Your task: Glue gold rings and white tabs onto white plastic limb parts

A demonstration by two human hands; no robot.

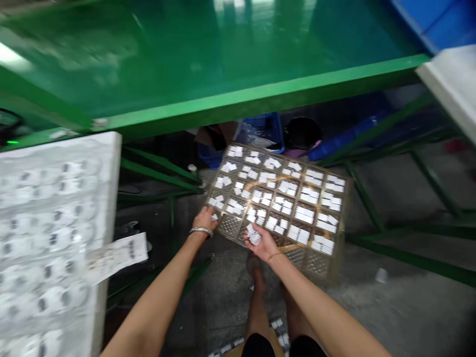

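A brown compartment tray (318, 264) is tilted in front of my legs. Small white block-like pieces (304, 214) lie in short rows in most of its compartments; their exact kind is too small to tell. At the tray's near left corner, my left hand (205, 221) is closed, with a small white piece (214, 217) at its fingertips. My right hand (265, 245), over the near edge, is turned up and curled around a cluster of white pieces (254, 234). Several near-row compartments show bare lattice bottoms.
A green bench (238, 101) runs across the front. On the left stands a white tray (113, 198) of rounded white parts, with a paper label (121, 255) sticking out. Blue bins (277, 131) and a black bucket (302, 133) sit under the bench. Green metal bars (401, 255) are at right.
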